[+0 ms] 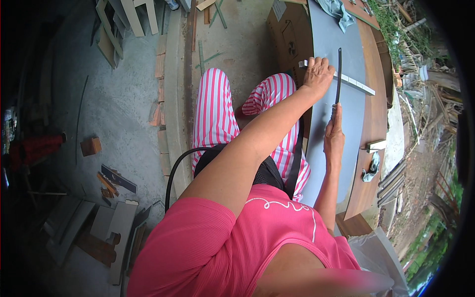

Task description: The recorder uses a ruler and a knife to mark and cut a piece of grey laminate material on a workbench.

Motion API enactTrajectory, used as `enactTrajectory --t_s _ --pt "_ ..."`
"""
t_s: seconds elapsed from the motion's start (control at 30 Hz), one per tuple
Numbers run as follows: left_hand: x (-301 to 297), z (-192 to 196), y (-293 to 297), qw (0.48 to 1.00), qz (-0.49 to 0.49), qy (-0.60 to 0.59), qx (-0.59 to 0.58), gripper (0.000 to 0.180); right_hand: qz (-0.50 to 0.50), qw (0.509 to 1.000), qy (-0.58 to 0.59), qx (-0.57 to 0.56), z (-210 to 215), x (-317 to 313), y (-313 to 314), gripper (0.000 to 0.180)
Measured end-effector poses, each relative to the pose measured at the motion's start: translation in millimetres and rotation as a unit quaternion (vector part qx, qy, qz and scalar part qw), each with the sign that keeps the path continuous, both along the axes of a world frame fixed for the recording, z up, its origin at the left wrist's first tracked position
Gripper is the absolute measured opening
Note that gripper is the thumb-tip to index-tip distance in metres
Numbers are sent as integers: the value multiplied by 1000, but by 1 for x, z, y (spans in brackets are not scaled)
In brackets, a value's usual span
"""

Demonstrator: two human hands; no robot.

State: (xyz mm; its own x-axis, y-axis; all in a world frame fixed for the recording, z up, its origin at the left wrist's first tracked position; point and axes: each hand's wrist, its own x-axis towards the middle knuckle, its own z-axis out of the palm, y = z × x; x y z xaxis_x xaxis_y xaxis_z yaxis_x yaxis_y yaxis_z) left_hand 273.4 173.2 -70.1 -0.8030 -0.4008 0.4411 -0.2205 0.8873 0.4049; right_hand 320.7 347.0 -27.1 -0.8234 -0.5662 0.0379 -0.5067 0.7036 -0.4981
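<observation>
The right hand (334,134) was closed around the lower end of a long dark blade (338,74), a thin saw-like tool that ran almost straight up the frame from the fist toward the upper right. The fingers wrapped the handle fully, so the handle itself was hidden. The left hand (317,72), just above and left of the right one, lay with fingers curled over a pale straight ruler (354,82), pressing it down flat; it held nothing else. The ruler slanted from the left hand down toward the right of the frame and crossed under the blade.

Both tools rested on a grey sheet (324,34) that ran from the top centre of the frame down past the right hand. The sheet lay on a brown wooden tabletop (373,123) whose curved edge showed along its right side. A crumpled grey-green cloth (339,11) sat at the top end of the sheet. Lower on the tabletop, right of the right hand, lay a small pale block (377,144) and a second small rag (371,171).

The person sat in pink striped trousers (214,109) at the centre of the frame. On the concrete floor (118,99) at left lay scattered wood offcuts (106,180) and board pieces (121,222).
</observation>
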Motion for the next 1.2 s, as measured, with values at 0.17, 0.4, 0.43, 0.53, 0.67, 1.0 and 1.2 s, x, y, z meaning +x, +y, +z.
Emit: enactTrajectory --t_s 0.17,0.4,0.43,0.53,0.67,1.0,1.2 --pt "-2 0 2 1000 2 -2 -1 14 -25 998 -39 41 8 25 21 58" --pt "-1 0 -1 1000 -4 -3 1 13 -23 999 -27 40 2 -12 -11 55" --pt "-2 2 2 1000 -8 -1 3 13 -28 998 -25 41 -3 -25 -18 55" --pt "2 4 3 1000 -3 17 -7 12 -38 999 -20 21 -1 -45 -41 53" --pt "-1 3 3 1000 0 14 0 12 -22 999 -14 22 0 -31 -25 54" --pt "1 1 -3 1000 -2 20 -4 12 1 1000 0 16 -2 1 -6 55" --pt "1 5 2 1000 0 14 12 13 -29 1000 -9 6 -3 -46 -45 52"
